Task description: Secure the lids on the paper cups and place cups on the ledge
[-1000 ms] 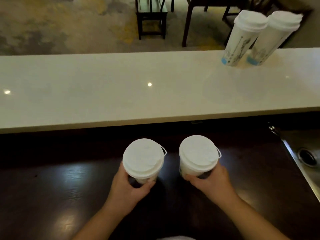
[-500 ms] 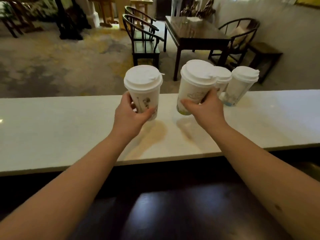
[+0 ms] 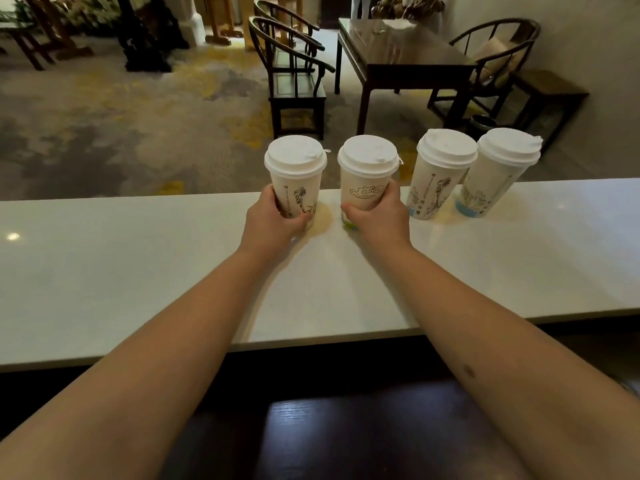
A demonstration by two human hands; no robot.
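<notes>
Two white-lidded paper cups (image 3: pixel 297 178) (image 3: pixel 367 178) stand on the white stone ledge (image 3: pixel 138 258), left hand (image 3: pixel 273 223) and right hand (image 3: pixel 377 220) each curled around one.

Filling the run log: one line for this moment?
left hand: grips left cup | right hand: grips right cup | ledge: both lidded cups at surface

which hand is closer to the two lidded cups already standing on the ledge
Right. The right hand grips a white-lidded paper cup just beside the two standing lidded cups; the left hand, holding another lidded cup, is farther away.
</notes>
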